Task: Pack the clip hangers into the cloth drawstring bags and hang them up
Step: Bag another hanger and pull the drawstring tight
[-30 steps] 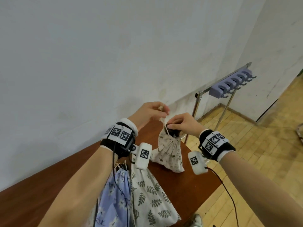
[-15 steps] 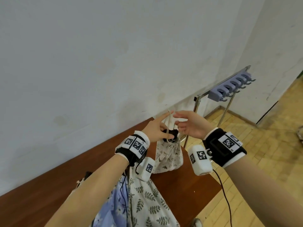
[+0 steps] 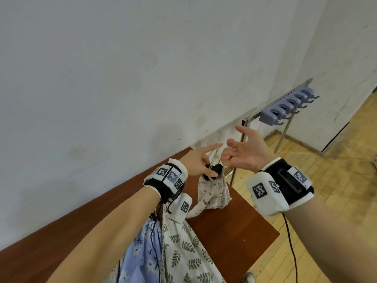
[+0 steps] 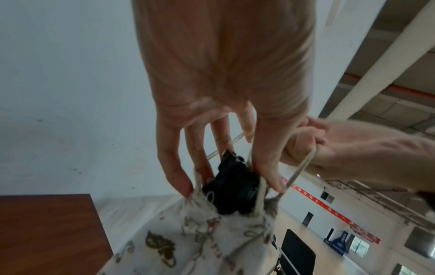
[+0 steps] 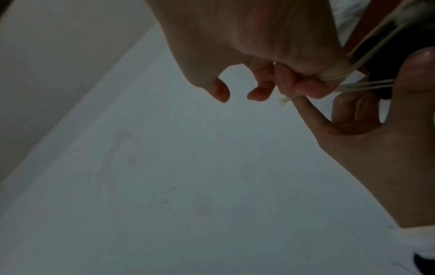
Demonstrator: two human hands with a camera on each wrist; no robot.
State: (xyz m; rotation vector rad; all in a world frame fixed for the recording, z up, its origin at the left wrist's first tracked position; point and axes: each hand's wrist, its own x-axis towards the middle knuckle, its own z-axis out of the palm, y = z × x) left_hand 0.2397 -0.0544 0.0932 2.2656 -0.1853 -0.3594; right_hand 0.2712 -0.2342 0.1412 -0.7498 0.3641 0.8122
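A small cream printed drawstring bag (image 3: 214,193) hangs just over the brown table's (image 3: 234,231) far corner. Black clip hangers (image 3: 213,172) (image 4: 231,188) poke out of its gathered mouth. My left hand (image 3: 195,160) (image 4: 226,158) pinches the bag's mouth between thumb and fingers. Its index finger points out with a loop of the cream drawstring (image 3: 216,148) over it. My right hand (image 3: 244,152) (image 5: 306,83) is just right of the bag. Its lower fingers curl round the drawstring (image 4: 301,167), while thumb and index stick out.
A lavender hook rack (image 3: 289,107) sits on a metal stand (image 3: 244,123) at the right, beyond the table. A blue floral bag (image 3: 146,248) and a leaf-print bag (image 3: 183,252) lie under my left forearm. A white wall stands close behind; wooden floor is to the right.
Both hands pinched the cord at the bag's mouth a second ago. The right hand has since drawn the cord away to the right, and the left index finger has straightened under the loop.
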